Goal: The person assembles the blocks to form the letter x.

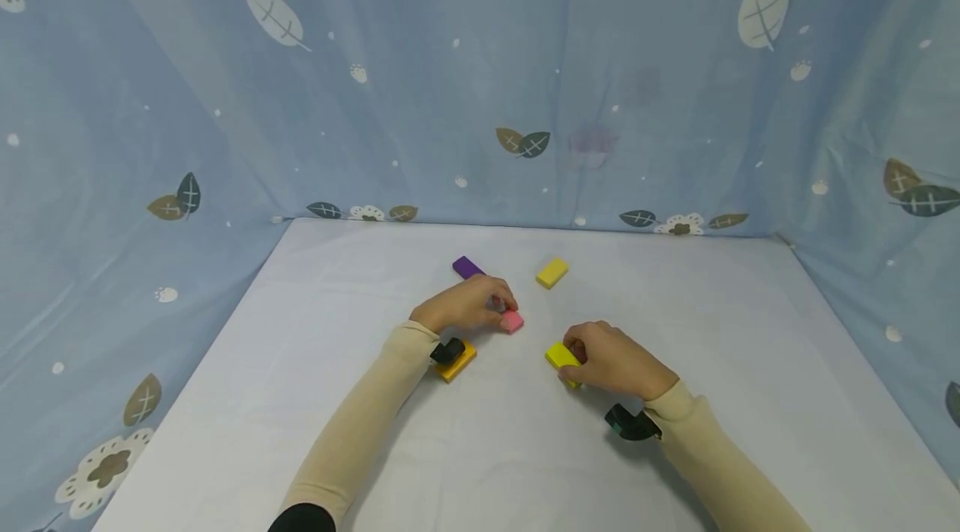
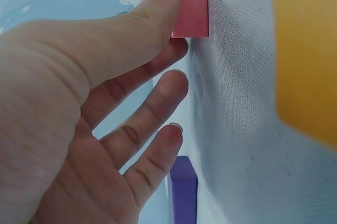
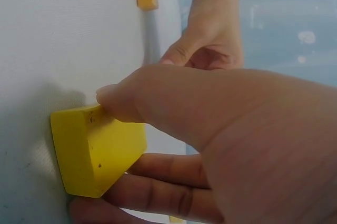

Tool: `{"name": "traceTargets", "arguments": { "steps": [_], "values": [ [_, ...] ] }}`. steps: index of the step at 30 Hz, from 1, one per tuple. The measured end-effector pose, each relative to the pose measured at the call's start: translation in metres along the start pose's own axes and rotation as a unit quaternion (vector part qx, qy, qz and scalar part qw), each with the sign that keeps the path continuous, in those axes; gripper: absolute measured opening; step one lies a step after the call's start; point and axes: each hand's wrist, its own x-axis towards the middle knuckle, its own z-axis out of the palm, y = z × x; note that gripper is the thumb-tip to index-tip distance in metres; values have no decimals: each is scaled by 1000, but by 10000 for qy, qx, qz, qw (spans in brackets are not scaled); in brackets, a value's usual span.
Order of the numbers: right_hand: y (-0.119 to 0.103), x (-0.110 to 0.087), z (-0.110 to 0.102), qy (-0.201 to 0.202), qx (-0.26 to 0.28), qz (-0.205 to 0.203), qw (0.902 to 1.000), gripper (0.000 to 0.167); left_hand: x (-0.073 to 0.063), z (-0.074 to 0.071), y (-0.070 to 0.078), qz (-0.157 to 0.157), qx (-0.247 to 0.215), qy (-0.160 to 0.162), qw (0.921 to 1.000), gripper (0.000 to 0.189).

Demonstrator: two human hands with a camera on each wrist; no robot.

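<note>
We see the left hand [image 1: 467, 304] pinching the pink block [image 1: 513, 322] between thumb and finger, and the right hand [image 1: 618, 361] with thumb and fingers clamped on the near yellow block [image 1: 560, 354]. Both blocks look light, stiff and sturdy, perhaps smooth; we'd grip opposite edges. We count five: one pink, two yellow, including the far yellow block [image 1: 552, 273] beyond the right fingers, one purple block [image 1: 468, 268] just past the left fingers, one orange block [image 1: 461, 364] behind them.

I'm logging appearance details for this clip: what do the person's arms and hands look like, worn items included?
The left hand and right hand wear no gloves. Plain beige fabric sleeves reach both wrists, each carrying a small black device; no cables show. A rounded black shape overlaps the left sleeve at the head view's lower edge; its nature is unclear.
</note>
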Motion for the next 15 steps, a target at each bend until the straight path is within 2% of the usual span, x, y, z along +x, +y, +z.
{"name": "traceTargets", "arguments": {
  "steps": [15],
  "values": [
    [0, 5, 1, 17, -131, 21, 9999, 25, 1, 1, -4, 21, -58, 12, 10000, 24]
  ]
}}
